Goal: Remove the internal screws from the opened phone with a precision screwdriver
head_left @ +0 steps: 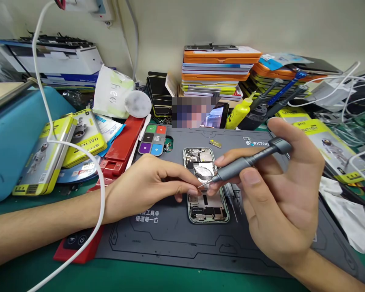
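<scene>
My right hand point(280, 194) is closed around a grey precision screwdriver point(240, 165), which points down and to the left. Its thin tip reaches the fingertips of my left hand point(152, 182). Thumb and forefinger of that hand are pinched together at the tip; whatever is between them is too small to make out. Below both hands lies an opened smartphone point(205, 211) with its inner parts showing, its middle partly covered by my fingers. Two more thin screwdrivers point(231, 196) rest beside its right edge, partly behind my right hand.
A grey work mat point(176, 247) covers the green table. Upon it are a colored-square organizer point(153, 140) and a small yellow part point(215, 143). Battery boxes point(44, 158) stand left. A white cable point(101, 190) crosses my left forearm. Behind are stacked boxes point(219, 67) and a yellow bottle point(239, 113).
</scene>
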Available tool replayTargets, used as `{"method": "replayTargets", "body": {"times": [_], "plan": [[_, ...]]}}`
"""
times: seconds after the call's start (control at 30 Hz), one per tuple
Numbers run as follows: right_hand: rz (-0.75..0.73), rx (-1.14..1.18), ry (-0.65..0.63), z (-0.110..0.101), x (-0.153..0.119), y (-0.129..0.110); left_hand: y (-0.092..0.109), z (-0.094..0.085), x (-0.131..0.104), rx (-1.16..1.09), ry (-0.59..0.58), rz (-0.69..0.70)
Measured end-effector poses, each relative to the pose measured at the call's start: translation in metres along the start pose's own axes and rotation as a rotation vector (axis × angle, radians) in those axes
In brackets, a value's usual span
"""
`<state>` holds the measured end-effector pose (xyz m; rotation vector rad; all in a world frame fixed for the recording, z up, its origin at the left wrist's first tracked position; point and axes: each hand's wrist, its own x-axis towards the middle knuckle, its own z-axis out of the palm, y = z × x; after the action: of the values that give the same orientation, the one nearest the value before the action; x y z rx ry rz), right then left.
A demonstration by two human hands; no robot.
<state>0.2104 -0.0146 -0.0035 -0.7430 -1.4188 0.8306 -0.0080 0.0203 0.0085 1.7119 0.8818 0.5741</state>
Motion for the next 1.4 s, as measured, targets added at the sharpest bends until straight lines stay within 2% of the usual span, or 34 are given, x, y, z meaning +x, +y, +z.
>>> {"method": "replayTargets", "body": {"times": [0.4, 0.57, 0.73, 1.4], "plan": [[-0.019, -0.120, -0.051, -0.0011, 0.0001, 0.0047, -0.0010, -0.0002, -0.0001, -0.022, 0.009, 0.041], [0.126, 0.042, -0.012, -0.0002, -0.0002, 0.0032, -0.0028, 0.0011, 0.0001, -0.034, 0.007, 0.080], [0.183, 0.118, 0.026, -0.0010, 0.0012, 0.0028, -0.0041, 0.0008, 0.0003, -0.021, 0.006, 0.090], [0.263, 0.179, 0.001, -0.0024, 0.0050, 0.0048, -0.0034, -0.0005, 0.0000, 0.053, 0.004, 0.136]]}}
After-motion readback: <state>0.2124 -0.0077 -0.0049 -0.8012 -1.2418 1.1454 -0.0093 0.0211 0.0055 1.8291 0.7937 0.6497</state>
